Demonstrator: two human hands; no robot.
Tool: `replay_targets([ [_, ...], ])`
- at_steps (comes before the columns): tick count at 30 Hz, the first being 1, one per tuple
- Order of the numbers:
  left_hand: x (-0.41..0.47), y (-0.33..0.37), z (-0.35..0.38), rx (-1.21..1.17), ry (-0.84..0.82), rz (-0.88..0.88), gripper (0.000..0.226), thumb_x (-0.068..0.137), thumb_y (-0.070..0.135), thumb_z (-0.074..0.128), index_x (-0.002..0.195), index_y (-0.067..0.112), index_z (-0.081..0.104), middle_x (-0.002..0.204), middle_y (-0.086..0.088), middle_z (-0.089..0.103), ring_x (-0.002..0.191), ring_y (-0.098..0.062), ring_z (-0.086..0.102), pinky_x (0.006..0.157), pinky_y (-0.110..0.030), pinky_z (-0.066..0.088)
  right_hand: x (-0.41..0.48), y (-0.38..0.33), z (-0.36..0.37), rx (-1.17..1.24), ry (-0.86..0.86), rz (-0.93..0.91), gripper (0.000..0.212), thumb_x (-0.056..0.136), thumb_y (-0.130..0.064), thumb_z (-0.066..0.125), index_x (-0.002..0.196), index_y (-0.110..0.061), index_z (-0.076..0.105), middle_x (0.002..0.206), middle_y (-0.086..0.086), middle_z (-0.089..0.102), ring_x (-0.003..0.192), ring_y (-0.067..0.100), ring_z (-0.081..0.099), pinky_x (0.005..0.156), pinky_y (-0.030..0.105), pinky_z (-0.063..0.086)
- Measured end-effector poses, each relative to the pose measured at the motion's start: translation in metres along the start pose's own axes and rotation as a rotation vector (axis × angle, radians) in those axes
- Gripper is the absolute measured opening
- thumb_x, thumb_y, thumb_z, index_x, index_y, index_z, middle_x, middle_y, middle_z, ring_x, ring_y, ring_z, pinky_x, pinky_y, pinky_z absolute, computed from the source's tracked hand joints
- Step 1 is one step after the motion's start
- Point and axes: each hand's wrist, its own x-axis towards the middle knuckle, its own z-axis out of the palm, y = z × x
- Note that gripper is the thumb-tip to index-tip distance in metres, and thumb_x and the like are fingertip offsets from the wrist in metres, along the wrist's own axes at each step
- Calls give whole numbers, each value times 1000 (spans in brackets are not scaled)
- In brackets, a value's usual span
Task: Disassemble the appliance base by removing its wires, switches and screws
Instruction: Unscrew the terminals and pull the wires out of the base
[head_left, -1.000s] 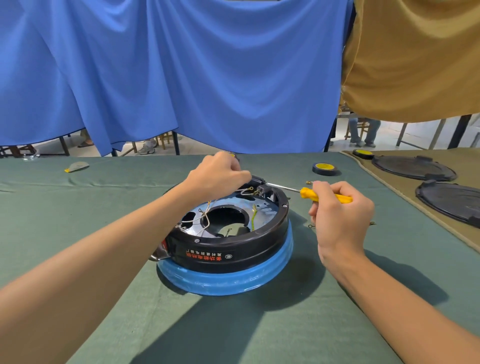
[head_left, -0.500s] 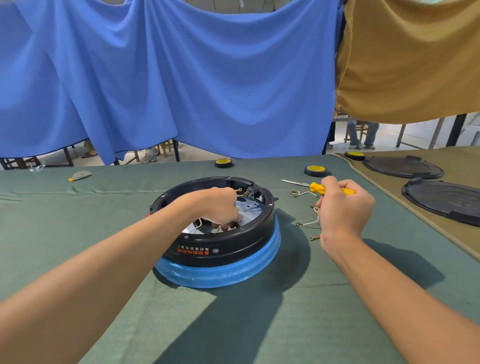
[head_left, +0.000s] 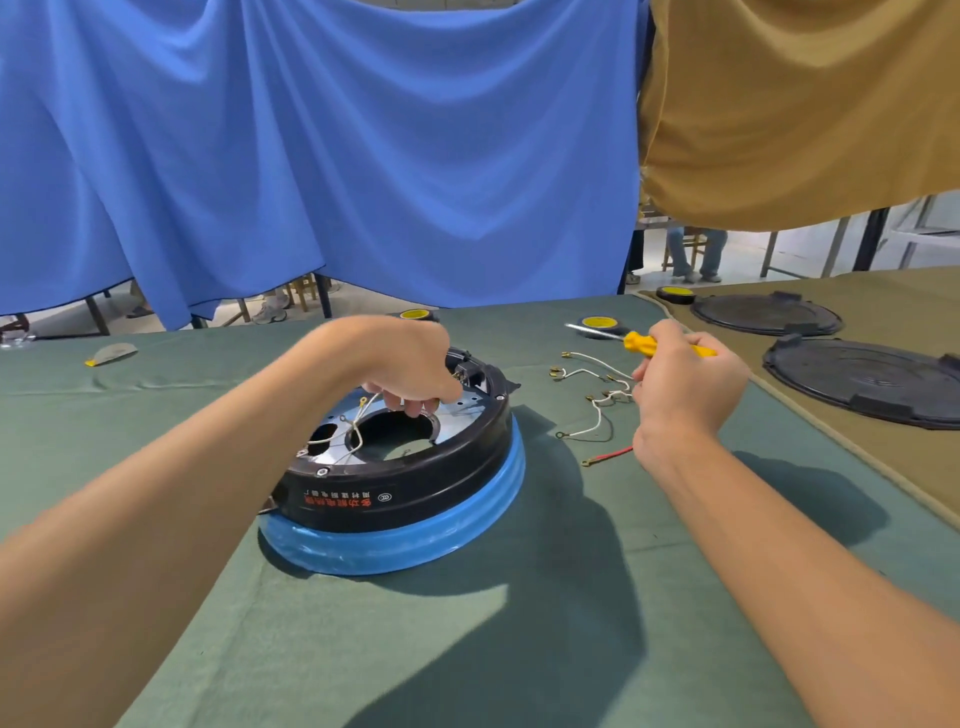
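- Base (head_left: 405, 483), a black ring on a blue rim, at centre of frame on the green cloth (head_left: 467, 649), open side up, with a metal plate and round hole inside.
- Left hand (head_left: 410, 369) over the upper right part of the ring, fingers curled down onto the plate and seemingly pinching the white wires (head_left: 352, 432), strung from the fingertips down-left across the hole toward the plate's lower left.
- Right hand (head_left: 685, 387) right of centre, well clear of the ring, wrapped round a yellow screwdriver (head_left: 644, 344). Handle across the top of the fist, metal shaft pointing up-left toward a tape roll (head_left: 602, 326), not toward the ring.
- Loose wires (head_left: 596, 418), white plus one red, spread on the cloth between ring and right hand. Some ending at the fingers, held or merely touched impossible to tell.
- Relation to watch: wires inside the ring running lower left to upper right, directly beneath the left hand and off to the left of the right hand. Left hand much the nearer.
- Probably needed next: a lift up and rightward toward the pile, and a swing of the screwdriver tip leftward should a terminal prove screwed down.
- Right edge of frame: two black lids (head_left: 862, 382) on a tan cloth.
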Motion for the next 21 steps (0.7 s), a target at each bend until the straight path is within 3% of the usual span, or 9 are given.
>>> replay_targets([
  [3,-9,19,-9,87,137,115,31,87,23,50,60,12,61,59,1,67,52,-20,49,62,-31,45,13,-8,-8,29,49,23,17,78,-12,59,63,-7,53,52,9,51,40,14,42,37,20,28],
  [5,-9,37,-3,90,262,229,24,86,23,50,70,8,59,70,-9,66,61,-26,46,63,-35,46,22,-10,-15,46,92,38,21,79,-12,60,60,-9,51,51,8,50,41,14,43,39,22,28],
  [7,-5,56,10,99,300,322,21,88,24,48,71,13,54,75,-7,61,74,-31,53,70,-41,49,30,-13,-21,57,135,56,24,80,-11,59,59,-11,49,50,5,50,42,15,44,40,23,28],
  [11,11,89,44,269,352,392,12,93,25,43,83,21,48,75,0,40,91,-34,55,67,-36,36,45,-16,-35,93,219,99,25,80,-10,57,58,-12,45,37,-4,44,38,12,42,37,22,27],
  [16,27,113,76,328,411,447,16,94,26,47,103,17,58,97,-9,57,94,-35,59,64,-34,32,54,-15,-43,74,238,85,26,82,-11,58,58,-15,46,45,-2,46,36,8,43,37,20,29],
  [21,37,123,88,215,462,428,24,96,39,49,103,18,60,102,-9,62,96,-35,60,64,-34,33,54,-14,-40,51,203,57,26,82,-12,60,59,-14,49,52,3,51,42,11,47,38,21,31],
])
